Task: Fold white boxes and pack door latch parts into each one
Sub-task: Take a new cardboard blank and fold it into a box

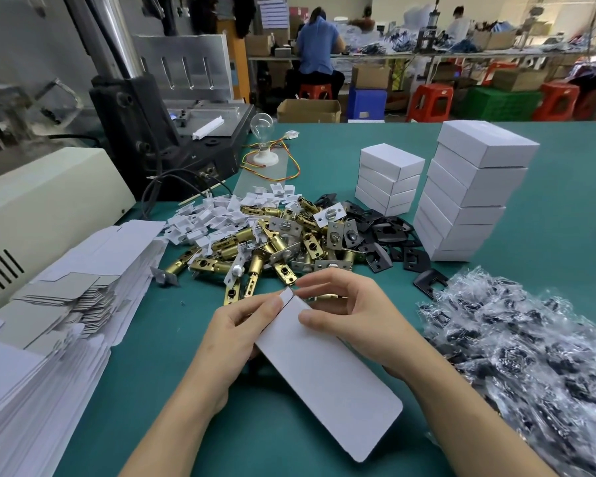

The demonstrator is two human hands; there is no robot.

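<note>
A white box (327, 376) with its long flap toward me is held just above the green table (547, 270). My left hand (234, 335) grips its left side, thumb near the small top tab. My right hand (351, 311) holds the right side, with the thumb pressing on the top panel and the fingers curled over the far end. Behind the hands lies a heap of brass door latches (265, 246), white plastic pieces (214, 215) and black strike plates (386, 228).
Flat unfolded box blanks (49, 321) are stacked at the left. Two stacks of folded white boxes (389, 177) (468, 191) stand at the back right. Clear bags of black parts (523, 356) fill the right. A machine (159, 132) and a bulb (262, 139) sit behind.
</note>
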